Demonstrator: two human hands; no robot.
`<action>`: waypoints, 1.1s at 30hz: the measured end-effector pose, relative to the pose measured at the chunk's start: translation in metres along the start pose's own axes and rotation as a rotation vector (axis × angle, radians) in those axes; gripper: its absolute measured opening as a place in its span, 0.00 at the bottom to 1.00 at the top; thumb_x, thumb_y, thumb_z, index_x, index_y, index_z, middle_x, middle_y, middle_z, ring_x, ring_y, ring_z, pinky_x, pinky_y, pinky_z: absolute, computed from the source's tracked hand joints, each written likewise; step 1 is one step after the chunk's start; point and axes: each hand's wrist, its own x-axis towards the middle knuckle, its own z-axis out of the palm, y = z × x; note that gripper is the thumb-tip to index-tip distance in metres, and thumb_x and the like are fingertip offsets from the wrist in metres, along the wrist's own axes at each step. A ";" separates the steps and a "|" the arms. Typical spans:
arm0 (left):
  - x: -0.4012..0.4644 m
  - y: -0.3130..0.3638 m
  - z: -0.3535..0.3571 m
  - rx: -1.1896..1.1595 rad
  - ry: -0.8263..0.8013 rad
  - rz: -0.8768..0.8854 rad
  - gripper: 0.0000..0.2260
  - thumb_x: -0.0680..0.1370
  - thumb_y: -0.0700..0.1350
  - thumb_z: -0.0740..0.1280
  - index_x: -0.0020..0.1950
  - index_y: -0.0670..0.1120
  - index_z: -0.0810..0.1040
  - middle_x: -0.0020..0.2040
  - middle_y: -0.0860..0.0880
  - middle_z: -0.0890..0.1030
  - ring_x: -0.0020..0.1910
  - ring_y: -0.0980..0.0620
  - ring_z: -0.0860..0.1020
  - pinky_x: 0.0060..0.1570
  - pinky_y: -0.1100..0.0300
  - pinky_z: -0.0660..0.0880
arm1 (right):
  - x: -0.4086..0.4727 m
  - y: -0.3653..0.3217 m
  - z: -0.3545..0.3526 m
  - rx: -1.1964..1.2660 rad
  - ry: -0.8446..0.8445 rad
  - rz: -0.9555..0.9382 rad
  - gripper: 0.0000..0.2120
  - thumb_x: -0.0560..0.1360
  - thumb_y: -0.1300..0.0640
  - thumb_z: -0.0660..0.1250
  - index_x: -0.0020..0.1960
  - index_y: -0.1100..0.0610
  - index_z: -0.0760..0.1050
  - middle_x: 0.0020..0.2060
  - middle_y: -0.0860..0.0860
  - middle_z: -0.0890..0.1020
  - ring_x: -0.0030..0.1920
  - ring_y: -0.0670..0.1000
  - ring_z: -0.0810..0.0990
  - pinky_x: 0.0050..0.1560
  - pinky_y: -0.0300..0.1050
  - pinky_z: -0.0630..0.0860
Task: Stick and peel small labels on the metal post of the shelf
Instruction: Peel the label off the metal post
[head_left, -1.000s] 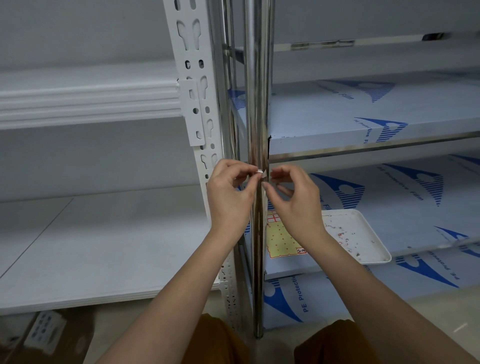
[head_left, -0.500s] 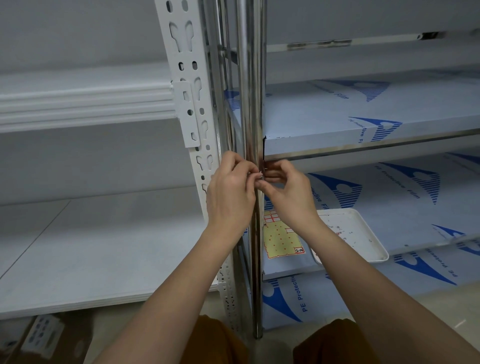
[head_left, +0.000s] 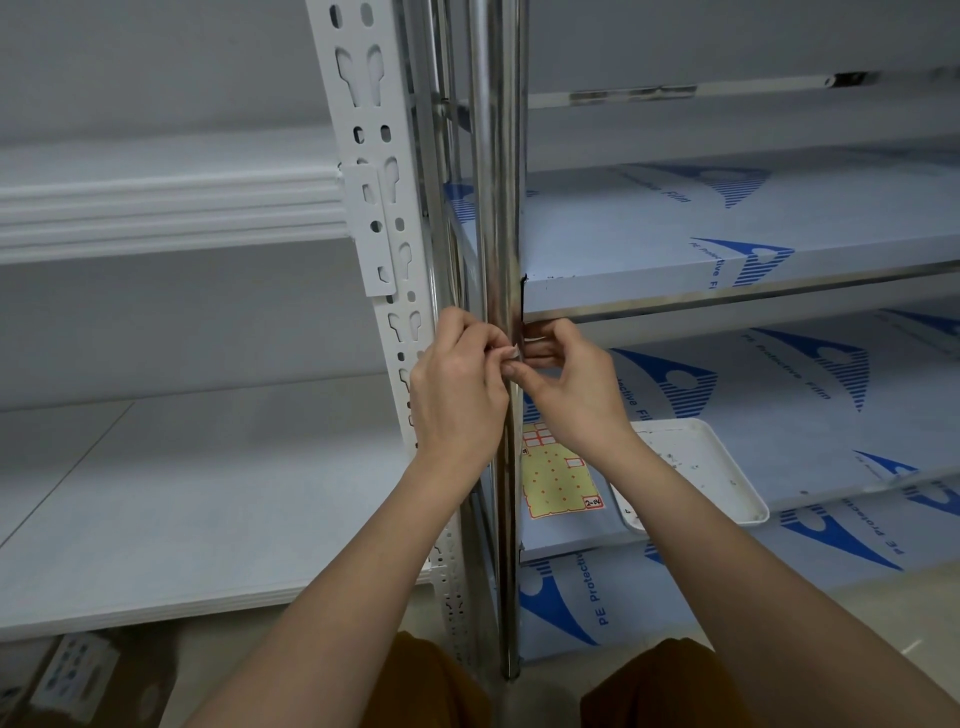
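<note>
The small label sits at the centre of the frame, a pale sliver pinched at the fingertips of your left hand, right against the shiny metal post that runs top to bottom through the middle of the picture. Whether the label is already stuck to the post or only held against it cannot be told (it is too small and partly covered by your fingers). Your left hand is curled, thumb and forefinger closed on the label, on the left side of the post. Your right hand is on the right side of the post, its fingers curled, with the thumb tip meeting the left hand's fingertips at the label; the other fingers reach behind the post just under the edge of the upper shelf board. That board, centre right, carries blue-printed protective film. Below your right hand, on the lower shelf board, lies a yellow label sheet with red-outlined stickers, just right of the post, and beside it to the right a white tray with a few dark specks in it. Left of the metal post stands a white perforated upright, with white shelves extending to the left edge of the frame. A cardboard box shows in the lower left corner.
</note>
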 end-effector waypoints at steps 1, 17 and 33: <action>0.000 0.000 0.000 -0.009 0.002 -0.011 0.03 0.74 0.38 0.69 0.41 0.43 0.80 0.43 0.48 0.75 0.33 0.55 0.73 0.37 0.62 0.67 | 0.000 0.000 0.000 -0.002 -0.001 -0.001 0.15 0.71 0.59 0.73 0.55 0.61 0.75 0.41 0.41 0.79 0.40 0.28 0.76 0.40 0.21 0.70; 0.001 0.002 -0.001 -0.136 -0.026 -0.184 0.04 0.74 0.42 0.70 0.39 0.48 0.80 0.42 0.56 0.73 0.38 0.58 0.75 0.41 0.62 0.69 | 0.001 0.001 -0.002 0.007 0.018 0.015 0.12 0.74 0.55 0.71 0.55 0.58 0.76 0.46 0.44 0.81 0.46 0.36 0.79 0.48 0.27 0.75; -0.002 0.001 0.003 -0.127 0.016 -0.185 0.05 0.75 0.41 0.69 0.39 0.46 0.79 0.42 0.55 0.74 0.38 0.57 0.75 0.39 0.61 0.69 | -0.001 -0.001 -0.005 0.003 -0.004 0.003 0.13 0.74 0.54 0.70 0.56 0.58 0.75 0.46 0.44 0.81 0.47 0.36 0.79 0.46 0.25 0.74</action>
